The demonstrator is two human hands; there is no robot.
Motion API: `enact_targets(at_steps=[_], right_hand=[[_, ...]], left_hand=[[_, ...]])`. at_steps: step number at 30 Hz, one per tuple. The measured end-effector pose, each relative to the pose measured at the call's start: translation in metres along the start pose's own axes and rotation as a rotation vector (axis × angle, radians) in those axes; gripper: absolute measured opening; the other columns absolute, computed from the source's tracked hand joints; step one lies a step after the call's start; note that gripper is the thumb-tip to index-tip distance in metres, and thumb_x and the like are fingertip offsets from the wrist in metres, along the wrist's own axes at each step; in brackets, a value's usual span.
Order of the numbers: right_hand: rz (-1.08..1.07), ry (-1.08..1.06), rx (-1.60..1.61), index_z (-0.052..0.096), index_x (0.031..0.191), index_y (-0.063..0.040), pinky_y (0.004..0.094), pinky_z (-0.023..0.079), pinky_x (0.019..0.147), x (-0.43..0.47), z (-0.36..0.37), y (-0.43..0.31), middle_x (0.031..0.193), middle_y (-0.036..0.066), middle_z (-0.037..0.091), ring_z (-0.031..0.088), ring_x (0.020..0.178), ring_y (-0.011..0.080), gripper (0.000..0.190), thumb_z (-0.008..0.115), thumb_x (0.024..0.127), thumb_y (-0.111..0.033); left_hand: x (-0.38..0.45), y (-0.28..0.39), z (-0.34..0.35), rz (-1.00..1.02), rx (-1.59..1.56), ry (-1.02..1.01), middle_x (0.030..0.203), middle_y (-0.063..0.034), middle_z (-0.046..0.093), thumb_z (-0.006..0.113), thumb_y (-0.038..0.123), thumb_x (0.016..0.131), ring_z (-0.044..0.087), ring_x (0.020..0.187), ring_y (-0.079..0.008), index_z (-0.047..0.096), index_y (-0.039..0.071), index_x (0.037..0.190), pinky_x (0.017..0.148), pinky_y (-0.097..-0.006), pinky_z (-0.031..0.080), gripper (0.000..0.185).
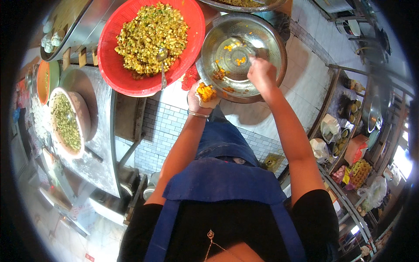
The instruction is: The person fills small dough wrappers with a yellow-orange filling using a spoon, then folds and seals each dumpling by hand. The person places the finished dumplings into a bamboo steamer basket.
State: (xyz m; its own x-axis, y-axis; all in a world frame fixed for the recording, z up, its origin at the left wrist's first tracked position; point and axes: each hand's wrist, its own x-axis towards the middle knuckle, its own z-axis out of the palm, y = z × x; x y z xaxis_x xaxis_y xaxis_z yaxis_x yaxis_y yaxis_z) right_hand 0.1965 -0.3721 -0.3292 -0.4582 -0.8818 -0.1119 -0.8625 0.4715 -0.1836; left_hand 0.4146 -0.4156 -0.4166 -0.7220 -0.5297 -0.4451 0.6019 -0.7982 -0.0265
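My left hand (194, 104) cups a round dough wrapper (211, 104) heaped with diced orange filling (206, 92). It is beside the near left rim of a perforated stainless steel basin (226, 36). Over that basin's right part is my right hand (263, 76), fingers curled; whether it grips a utensil is too blurred to tell. Scattered orange bits (240, 61) lie on the basin's bottom and left side. To the left stands a red plastic basket (109, 55) of diced yellow-green filling (154, 36). A metal spoon (163, 73) rests in this filling, its handle over the rim.
On the left, a floured worktop (98, 163) holds a pale basin (85, 114) of chopped greens and a dark-handled tool (94, 154). Wrapped dough buns (52, 41) sit at upper left. Right of me is a shelf rack (322, 106) with bags and bowls. Another metal pan (222, 4) stands beyond.
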Motion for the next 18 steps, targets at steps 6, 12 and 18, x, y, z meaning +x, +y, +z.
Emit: enact_targets(at_steps=[6,12,18], right_hand=[[-0.325,-0.134,-0.027,0.059,0.117,-0.007,0.0430,0.049,0.055,-0.064,-0.016,-0.029,0.073,0.012,0.061,0.064,0.066,0.0295,0.046,0.054,0.071,-0.006],[-0.196,-0.081,-0.028,0.059,0.118,-0.008,0.0435,0.048,0.056,-0.065,-0.041,0.008,0.074,0.014,0.062,0.063,0.065,0.0317,0.044,0.052,0.075,-0.007],[-0.110,-0.100,-0.024,0.056,0.118,-0.001,0.0451,0.049,0.055,-0.057,-0.023,0.015,0.068,0.015,0.062,0.062,0.062,0.0329,0.044,0.054,0.074,-0.007]], left_hand=[[-0.002,-0.002,0.009,0.008,0.094,0.087,0.112,-0.0163,0.061,0.040,0.031,0.091,0.058,0.103,-0.0311,0.054,-0.002,0.116,0.091,-0.0431,0.046,0.044],[0.000,-0.005,0.012,0.029,0.037,0.137,0.112,-0.0168,0.061,0.040,0.030,0.090,0.059,0.102,-0.0316,0.054,-0.002,0.116,0.091,-0.0432,0.047,0.044],[-0.001,-0.001,-0.002,-0.016,0.022,0.043,0.125,-0.0168,0.054,0.037,0.030,0.092,0.052,0.115,-0.0335,0.049,0.002,0.125,0.101,-0.0475,0.039,0.045]])
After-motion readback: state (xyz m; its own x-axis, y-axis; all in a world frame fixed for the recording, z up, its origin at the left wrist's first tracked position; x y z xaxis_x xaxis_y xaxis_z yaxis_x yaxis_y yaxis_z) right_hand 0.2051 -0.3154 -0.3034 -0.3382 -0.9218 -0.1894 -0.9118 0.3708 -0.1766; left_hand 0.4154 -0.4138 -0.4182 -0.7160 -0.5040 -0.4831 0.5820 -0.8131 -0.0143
